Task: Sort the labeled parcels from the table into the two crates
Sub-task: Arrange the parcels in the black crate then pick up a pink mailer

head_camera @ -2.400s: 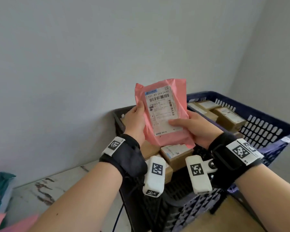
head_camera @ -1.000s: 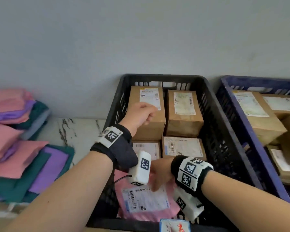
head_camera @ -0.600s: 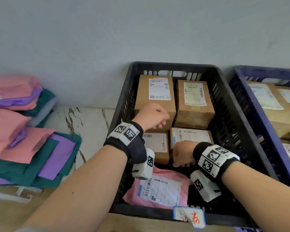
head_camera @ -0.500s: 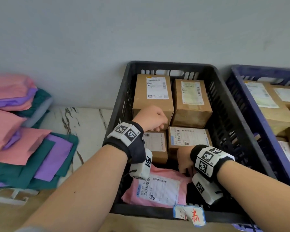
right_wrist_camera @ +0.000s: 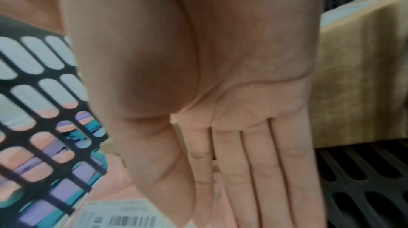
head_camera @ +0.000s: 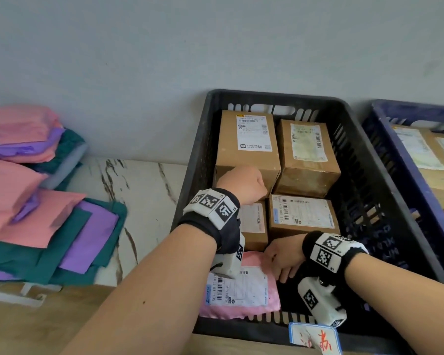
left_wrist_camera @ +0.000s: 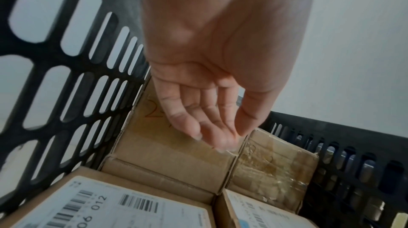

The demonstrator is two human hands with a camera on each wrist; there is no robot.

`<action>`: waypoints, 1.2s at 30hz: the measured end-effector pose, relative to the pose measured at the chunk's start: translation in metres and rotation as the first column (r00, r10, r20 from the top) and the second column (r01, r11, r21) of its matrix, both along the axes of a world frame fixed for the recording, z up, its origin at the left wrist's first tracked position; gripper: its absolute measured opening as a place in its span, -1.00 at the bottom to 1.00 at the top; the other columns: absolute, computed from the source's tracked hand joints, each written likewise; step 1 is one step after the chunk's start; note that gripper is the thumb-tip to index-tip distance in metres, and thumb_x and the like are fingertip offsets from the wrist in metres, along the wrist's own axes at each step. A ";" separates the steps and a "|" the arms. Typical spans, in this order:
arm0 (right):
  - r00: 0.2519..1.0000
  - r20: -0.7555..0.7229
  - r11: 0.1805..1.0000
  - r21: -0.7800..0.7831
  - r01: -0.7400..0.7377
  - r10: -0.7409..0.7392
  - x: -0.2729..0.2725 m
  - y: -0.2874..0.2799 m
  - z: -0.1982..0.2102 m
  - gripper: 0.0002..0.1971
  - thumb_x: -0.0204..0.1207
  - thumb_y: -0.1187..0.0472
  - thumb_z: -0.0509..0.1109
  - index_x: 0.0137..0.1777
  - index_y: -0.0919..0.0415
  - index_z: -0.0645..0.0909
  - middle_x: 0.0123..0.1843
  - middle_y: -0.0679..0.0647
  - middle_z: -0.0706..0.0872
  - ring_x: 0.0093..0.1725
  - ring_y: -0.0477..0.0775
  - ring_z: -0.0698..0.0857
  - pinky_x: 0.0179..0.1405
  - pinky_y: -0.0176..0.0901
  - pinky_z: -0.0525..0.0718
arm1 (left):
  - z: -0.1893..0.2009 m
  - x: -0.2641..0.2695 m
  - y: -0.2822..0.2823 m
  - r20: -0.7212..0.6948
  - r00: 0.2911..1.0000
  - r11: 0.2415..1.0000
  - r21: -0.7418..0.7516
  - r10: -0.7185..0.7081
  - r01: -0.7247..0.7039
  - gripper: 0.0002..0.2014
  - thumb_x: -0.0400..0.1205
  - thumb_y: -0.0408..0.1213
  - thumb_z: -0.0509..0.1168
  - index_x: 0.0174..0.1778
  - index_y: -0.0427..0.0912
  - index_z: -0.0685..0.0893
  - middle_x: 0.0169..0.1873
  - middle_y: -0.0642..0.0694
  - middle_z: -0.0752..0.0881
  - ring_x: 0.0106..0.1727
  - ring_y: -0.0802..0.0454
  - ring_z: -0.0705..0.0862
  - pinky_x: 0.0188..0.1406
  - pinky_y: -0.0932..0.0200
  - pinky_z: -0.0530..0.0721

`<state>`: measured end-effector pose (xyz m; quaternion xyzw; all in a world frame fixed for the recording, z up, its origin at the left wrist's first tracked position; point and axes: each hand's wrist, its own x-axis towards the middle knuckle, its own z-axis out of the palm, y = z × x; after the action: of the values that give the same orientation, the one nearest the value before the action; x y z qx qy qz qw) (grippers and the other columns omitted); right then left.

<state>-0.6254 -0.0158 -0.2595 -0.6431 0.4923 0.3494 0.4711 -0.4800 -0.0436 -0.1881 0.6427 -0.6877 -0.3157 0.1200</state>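
Note:
A pink labeled parcel (head_camera: 241, 295) lies flat on the floor of the black crate (head_camera: 274, 97), in its near left corner. My right hand (head_camera: 283, 265) reaches down beside it, and its straight fingers (right_wrist_camera: 260, 179) touch the parcel's right edge (right_wrist_camera: 114, 193). My left hand (head_camera: 245, 184) hovers over the cardboard boxes (head_camera: 246, 147) at the back of that crate. In the left wrist view its fingers (left_wrist_camera: 209, 127) hang loosely and hold nothing. The blue crate (head_camera: 385, 119) stands to the right with more labeled boxes in it.
A pile of pink, purple and green soft parcels (head_camera: 31, 201) lies on the marble table (head_camera: 144, 190) at the left. Several boxes fill the black crate's back and middle. A label tag (head_camera: 315, 338) hangs on its near rim. The wall is close behind.
The pink parcel, held up in both hands at first, now lies in the black crate. My right hand has gone from a fist to flat fingers at the parcel's edge.

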 end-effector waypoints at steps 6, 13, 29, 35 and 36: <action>0.998 0.064 0.994 -0.106 -0.017 0.024 0.002 -0.012 0.013 -0.87 0.56 0.28 0.37 0.02 0.32 0.68 0.03 0.25 0.81 0.04 0.22 0.80 0.13 0.00 0.75 | -0.002 0.000 0.000 0.039 0.999 1.000 -0.008 0.024 -0.023 -0.73 0.57 -0.37 0.17 -0.03 -0.37 0.77 -0.08 -0.28 0.81 -0.09 -0.19 0.79 0.00 -0.08 0.77; 0.950 0.293 0.989 -0.063 0.134 -0.110 -0.006 -0.028 0.052 -0.89 0.61 0.32 0.29 -0.08 0.28 0.64 -0.17 0.19 0.83 -0.16 0.11 0.81 -0.06 -0.11 0.77 | 0.003 0.002 0.002 -0.109 0.983 0.983 -0.096 0.147 -0.158 -0.79 0.62 -0.31 0.20 -0.09 -0.27 0.74 -0.26 -0.12 0.79 -0.28 -0.05 0.78 -0.13 0.04 0.79; 0.301 0.898 0.720 0.024 0.694 -0.321 0.021 -0.034 0.139 -0.87 0.62 0.30 0.35 0.04 0.33 0.69 -0.27 0.19 0.82 -0.35 0.01 0.76 -0.22 -0.19 0.79 | 0.104 0.058 0.043 -0.641 0.636 0.771 -0.106 0.430 -0.628 -0.90 0.64 -0.32 0.34 -0.01 -0.25 0.72 -0.43 -0.04 0.64 -0.51 0.16 0.57 -0.49 0.33 0.58; 0.283 0.938 0.771 -0.027 0.636 -0.201 0.083 -0.016 0.176 -0.91 0.61 0.28 0.36 -0.06 0.27 0.69 -0.30 0.16 0.81 -0.38 -0.01 0.74 -0.21 -0.18 0.76 | 0.118 0.117 0.074 -0.701 0.539 0.677 -0.109 0.467 -0.728 -0.87 0.60 -0.32 0.37 0.01 -0.27 0.73 -0.41 -0.04 0.65 -0.48 0.12 0.58 -0.40 0.25 0.60; 0.279 0.941 0.781 -0.026 0.624 -0.192 0.096 -0.011 0.180 -0.92 0.60 0.28 0.38 -0.08 0.26 0.68 -0.31 0.16 0.81 -0.39 -0.01 0.73 -0.23 -0.19 0.75 | 0.119 0.128 0.078 -0.713 0.525 0.665 -0.112 0.464 -0.739 -0.86 0.60 -0.32 0.38 0.02 -0.27 0.73 -0.41 -0.04 0.65 -0.48 0.12 0.58 -0.41 0.27 0.59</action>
<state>-0.5291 -0.0267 -0.0799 -0.6510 0.3667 -0.2990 0.5936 -0.3523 0.0342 -0.0689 0.6588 -0.3807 -0.2990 0.5759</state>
